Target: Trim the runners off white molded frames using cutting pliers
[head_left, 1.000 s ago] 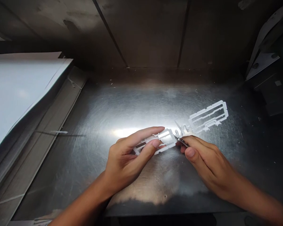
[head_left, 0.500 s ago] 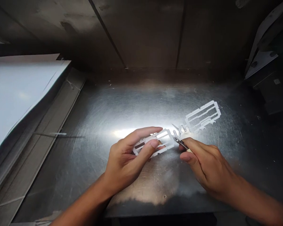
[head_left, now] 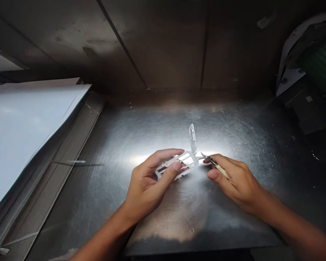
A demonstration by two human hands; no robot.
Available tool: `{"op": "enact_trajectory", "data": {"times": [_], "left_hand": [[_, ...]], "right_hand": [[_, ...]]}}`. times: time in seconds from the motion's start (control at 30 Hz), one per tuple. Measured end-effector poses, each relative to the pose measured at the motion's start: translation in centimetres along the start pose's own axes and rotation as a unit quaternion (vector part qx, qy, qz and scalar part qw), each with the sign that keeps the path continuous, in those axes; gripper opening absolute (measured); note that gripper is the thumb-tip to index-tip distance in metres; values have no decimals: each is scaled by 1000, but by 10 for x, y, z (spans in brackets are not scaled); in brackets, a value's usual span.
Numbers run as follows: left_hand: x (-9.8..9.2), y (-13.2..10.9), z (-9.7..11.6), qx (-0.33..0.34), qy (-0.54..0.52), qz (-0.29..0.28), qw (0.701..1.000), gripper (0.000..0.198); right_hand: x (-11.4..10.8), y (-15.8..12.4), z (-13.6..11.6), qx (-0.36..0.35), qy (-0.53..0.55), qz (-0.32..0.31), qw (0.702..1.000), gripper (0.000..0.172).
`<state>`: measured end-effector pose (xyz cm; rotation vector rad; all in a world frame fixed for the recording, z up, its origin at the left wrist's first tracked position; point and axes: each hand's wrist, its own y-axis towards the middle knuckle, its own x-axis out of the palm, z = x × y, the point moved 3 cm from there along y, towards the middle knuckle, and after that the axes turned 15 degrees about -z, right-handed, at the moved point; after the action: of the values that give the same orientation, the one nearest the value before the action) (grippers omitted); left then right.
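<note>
Sheets of white card (head_left: pixel 24 134) lie slanted across the upper left, their edge running down toward a pale strip along the side of the brushed steel tabletop (head_left: pixel 233 137), which stops at a dark steel wall (head_left: pixel 163 47) behind. Near the middle, the left hand (head_left: pixel 148 186) clamps a white plastic model frame (head_left: pixel 176 165) between thumb and fingers, and an upright section (head_left: pixel 192 138) of it stands from its far end. Just right of the frame, the right hand (head_left: pixel 239 179) pinches a slim metal-tipped tool (head_left: pixel 216 165) with a pale handle; whether the tip touches the plastic, I cannot tell. Steel tabletop spreads wide around both hands. A dark bracket (head_left: pixel 296 87) and a green ribbed panel (head_left: pixel 317 61) sit at upper right.
</note>
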<state>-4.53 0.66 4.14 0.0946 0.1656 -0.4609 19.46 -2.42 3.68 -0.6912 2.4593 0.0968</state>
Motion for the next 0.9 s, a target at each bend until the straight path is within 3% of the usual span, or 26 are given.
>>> {"op": "enact_trajectory", "data": {"times": [0.07,0.13,0.23,0.37,0.53,0.67,0.8,0.9], "left_hand": [[-2,-2,-1,-6,-8,7,1000,18],[-4,-4,-3,-16,-20,12,1000,19],[-5,-7,-6,-22,-38,14,999,19],[-5,-6,-7,-29,-77,23,996,20],[-7,-3,-6,-34,-106,49,993,19],[-10,0,-12,-88,-142,-18,986,19],[-9,2,-18,-147,-177,-83,970,31],[-9,4,-20,-153,-176,-64,970,48]], "right_hand": [[4,1,4,-10,-50,45,998,28],[11,2,7,-27,-116,77,990,32],[25,6,10,-21,-218,53,974,41],[32,10,12,-19,-278,37,960,31],[12,9,15,-23,-251,97,963,21],[-14,1,8,12,-109,173,979,12],[-24,-8,-5,0,-25,163,986,16],[-23,-12,-10,-25,-37,129,991,18]]}}
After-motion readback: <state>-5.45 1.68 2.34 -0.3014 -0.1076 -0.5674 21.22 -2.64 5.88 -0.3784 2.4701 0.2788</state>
